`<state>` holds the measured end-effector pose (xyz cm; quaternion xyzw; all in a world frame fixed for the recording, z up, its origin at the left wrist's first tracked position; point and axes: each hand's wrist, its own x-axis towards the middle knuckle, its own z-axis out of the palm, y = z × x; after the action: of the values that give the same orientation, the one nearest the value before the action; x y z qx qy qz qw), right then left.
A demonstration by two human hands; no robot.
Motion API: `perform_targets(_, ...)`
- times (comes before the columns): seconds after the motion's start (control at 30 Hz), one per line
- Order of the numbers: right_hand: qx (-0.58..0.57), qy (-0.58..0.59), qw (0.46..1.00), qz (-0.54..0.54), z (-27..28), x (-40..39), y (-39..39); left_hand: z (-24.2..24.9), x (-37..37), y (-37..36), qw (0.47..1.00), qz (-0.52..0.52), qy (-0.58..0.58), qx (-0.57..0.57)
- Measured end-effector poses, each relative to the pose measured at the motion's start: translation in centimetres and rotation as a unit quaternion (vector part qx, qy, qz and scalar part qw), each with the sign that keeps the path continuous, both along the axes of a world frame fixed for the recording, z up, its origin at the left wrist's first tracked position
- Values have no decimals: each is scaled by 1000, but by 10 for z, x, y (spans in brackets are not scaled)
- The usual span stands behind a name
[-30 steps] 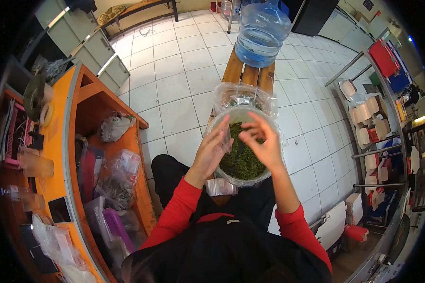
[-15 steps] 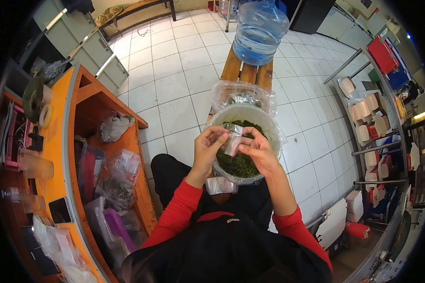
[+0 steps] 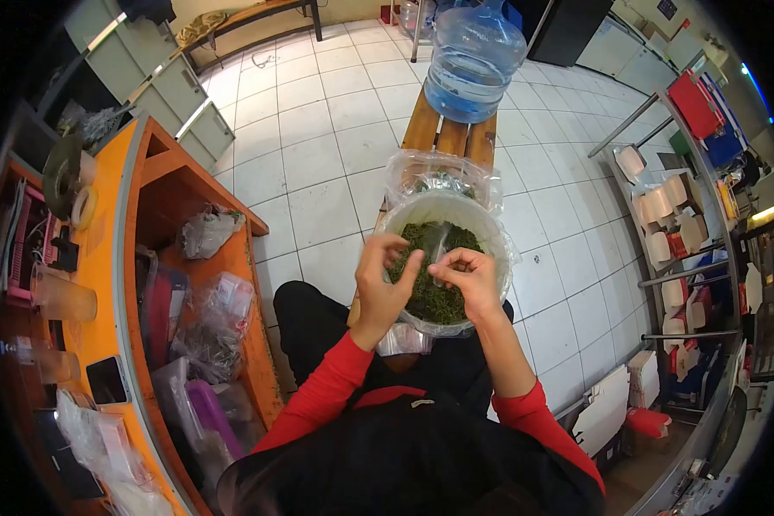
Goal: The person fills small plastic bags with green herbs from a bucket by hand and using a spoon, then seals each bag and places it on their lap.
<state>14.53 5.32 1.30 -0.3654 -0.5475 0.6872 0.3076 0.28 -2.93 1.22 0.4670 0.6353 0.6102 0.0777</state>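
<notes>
With thumb and fingertips clamped, our right hand (image 3: pixel 473 280) holds a clear bag (image 3: pixel 439 242) above greens (image 3: pixel 439 304) in a tub (image 3: pixel 490 229), set close, seemingly so 2 hands reach; our left hand (image 3: pixel 383 284), fingers parted, hovers alongside.

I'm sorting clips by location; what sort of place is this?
Probably a food business's back room: open cartons on a metal rack, a large water jug on a wooden bench, and a tub of leafy green bits.
</notes>
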Motion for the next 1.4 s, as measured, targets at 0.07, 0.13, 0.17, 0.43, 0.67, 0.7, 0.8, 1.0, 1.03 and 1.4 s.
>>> perform_targets(0.07, 120, -46, 991, -21, -12, -1, -3, -1, 5, 0, 983, -118, -129, -48)
perform_targets(0.13, 177, -70, 981, -21, -10, -2, -4, 1, 8, 3, 964, -165, -202, -60)
perform_targets(0.17, 172, -72, 982, -12, -5, -1, -5, -3, 4, 4, 949, -190, -242, -73)
perform_targets(0.43, 451, -230, 855, 114, 16, -2, -3, 13, -5, -1, 977, -150, -21, -152)
perform_targets(0.67, 445, -247, 861, -6, 41, -4, 23, 24, -5, 10, 981, -106, 78, -144)
perform_targets(0.7, 442, -232, 867, 2, 45, -7, 25, 24, -6, 13, 983, -95, 67, -141)
perform_targets(0.8, 446, -184, 876, 13, 50, -13, 24, 12, -8, 22, 988, -80, -39, -125)
perform_targets(1.0, 468, -217, 856, 34, 48, -8, 40, 22, -12, 32, 995, -78, 13, 53)
perform_targets(1.03, 375, -169, 911, 41, 43, -8, 42, 27, -16, 29, 989, -139, 45, 25)
perform_targets(1.4, 467, -325, 781, 259, -53, -12, 68, -1, -64, 15, 967, 6, -241, 84)
